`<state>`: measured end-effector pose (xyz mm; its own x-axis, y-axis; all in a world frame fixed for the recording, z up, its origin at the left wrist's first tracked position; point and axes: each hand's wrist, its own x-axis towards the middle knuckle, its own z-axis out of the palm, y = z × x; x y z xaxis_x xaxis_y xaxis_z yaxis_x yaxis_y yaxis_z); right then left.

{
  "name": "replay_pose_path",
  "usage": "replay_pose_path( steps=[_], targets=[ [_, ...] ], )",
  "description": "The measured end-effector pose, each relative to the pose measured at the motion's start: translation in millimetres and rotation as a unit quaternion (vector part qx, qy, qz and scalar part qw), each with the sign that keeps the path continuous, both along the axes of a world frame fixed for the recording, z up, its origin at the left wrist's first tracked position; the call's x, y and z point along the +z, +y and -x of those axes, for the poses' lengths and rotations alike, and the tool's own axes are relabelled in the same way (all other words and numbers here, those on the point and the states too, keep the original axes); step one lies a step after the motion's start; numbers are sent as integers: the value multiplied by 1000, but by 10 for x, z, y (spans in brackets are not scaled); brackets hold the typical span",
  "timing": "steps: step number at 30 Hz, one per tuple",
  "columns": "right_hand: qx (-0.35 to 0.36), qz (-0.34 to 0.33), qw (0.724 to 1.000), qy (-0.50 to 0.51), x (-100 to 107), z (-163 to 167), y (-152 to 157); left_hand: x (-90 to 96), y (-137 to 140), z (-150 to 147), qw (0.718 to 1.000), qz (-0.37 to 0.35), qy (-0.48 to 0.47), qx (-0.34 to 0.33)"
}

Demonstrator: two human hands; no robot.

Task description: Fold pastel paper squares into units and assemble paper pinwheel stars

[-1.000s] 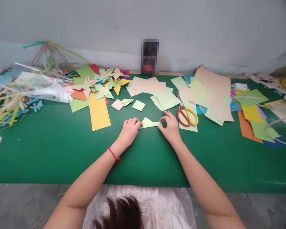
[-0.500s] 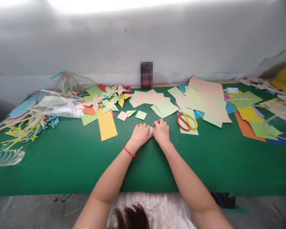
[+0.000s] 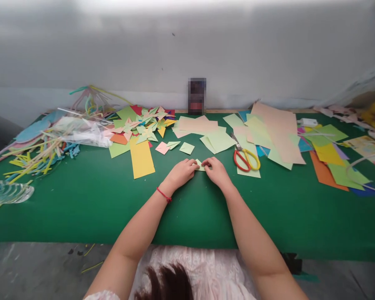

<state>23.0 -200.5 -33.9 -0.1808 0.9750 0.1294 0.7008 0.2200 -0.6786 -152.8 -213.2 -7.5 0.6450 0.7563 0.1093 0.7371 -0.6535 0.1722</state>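
Centrally, near the middle of the green table (image 3: 187,221), a small folded piece of pale green paper (image 3: 200,165) lay between the person's two hands. The left hand (image 3: 181,172), with a red bracelet (image 3: 164,196) on its wrist, had its fingers bunched and pinched the paper's left end; the right hand (image 3: 218,171), thumb and forefinger brought together, pinched the right end, though the fingers hid how far each grip reached. Just beyond the paper sat a pale green folded square (image 3: 186,148), and to its left a pink folded piece (image 3: 163,148) touching a narrow green one (image 3: 173,145). Further left, a yellow sheet (image 3: 142,159) slanted towards the person, its far end close under a heap of many-coloured folded shapes (image 3: 148,123). At the far left lay a clear plastic bag (image 3: 89,135) and a tangle of thin strips (image 3: 46,152). Right of the right hand, scissors (image 3: 238,147) with one red and one yellow handle rested on a pale green strip (image 3: 251,172), beside overlapping large sheets (image 3: 283,137), pink and green. Against the wall (image 3: 128,50) leaned a dark upright object (image 3: 197,96), blurred into blocks
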Motion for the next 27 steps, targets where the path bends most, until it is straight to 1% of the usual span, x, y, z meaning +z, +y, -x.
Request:
replay_pose_path(
  steps=[4, 7, 9, 13, 17, 22, 27],
  targets=[
    [-35, 18, 998, 56, 22, 6, -17, 2, -5, 26, 1000, -7, 3, 3],
    [-67, 45, 992, 97, 34, 4, -14, 1, 1, 69, 1000, 4, -13, -13],
    [-75, 56, 990, 106, 43, 3, -11, -9, 13, 93, 999, 13, -33, -20],
    [-91, 51, 987, 120, 69, 0, -12, -38, 42, 111, 998, 15, -59, -10],
    [-97, 56, 986, 124, 90, -3, -21, -56, 56, 103, 997, 21, -75, -23],
    [-117, 57, 984, 123, 87, -12, -17, -67, 47, 68, 999, -15, -40, -12],
    [-135, 102, 968, 184, 91, -28, 0, -48, 17, 31, 999, -36, -10, -11]
  ],
)
